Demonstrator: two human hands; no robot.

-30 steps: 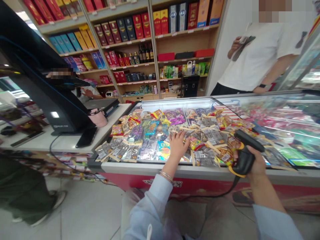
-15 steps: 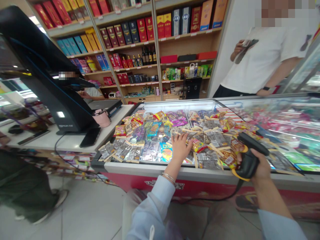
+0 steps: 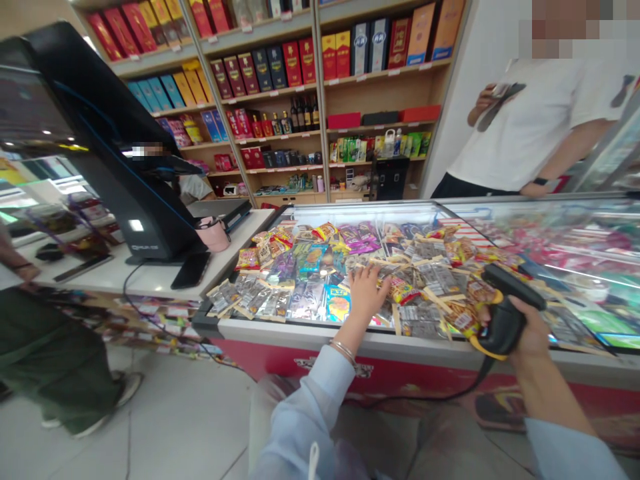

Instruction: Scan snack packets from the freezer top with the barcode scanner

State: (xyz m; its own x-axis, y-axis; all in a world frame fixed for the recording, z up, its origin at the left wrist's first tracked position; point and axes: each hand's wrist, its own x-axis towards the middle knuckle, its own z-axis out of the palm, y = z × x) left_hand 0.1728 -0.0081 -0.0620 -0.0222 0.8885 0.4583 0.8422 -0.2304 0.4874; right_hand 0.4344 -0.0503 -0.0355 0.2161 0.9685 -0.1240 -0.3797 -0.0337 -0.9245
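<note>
Left hand [image 3: 367, 300], fingers [image 3: 371, 279] spread wide, seems to rest on snack packets [image 3: 310, 297] in the freezer [image 3: 280, 331]; at three o'clock, right hand [image 3: 531, 337] has its fingers shut round a scanner [image 3: 507, 327].

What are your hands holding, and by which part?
The right hand grips a barcode scanner by its black handle. The left hand holds nothing; it lies open on snack packets.

Wooden wall shelves [image 3: 375, 128] packed with boxed liquor [image 3: 293, 63] and bottles [image 3: 303, 117] rise behind a white checkout counter [image 3: 150, 277] bearing a black POS terminal [image 3: 125, 167], beside a white wall [image 3: 450, 113], above a pale tiled floor [image 3: 175, 420].
</note>
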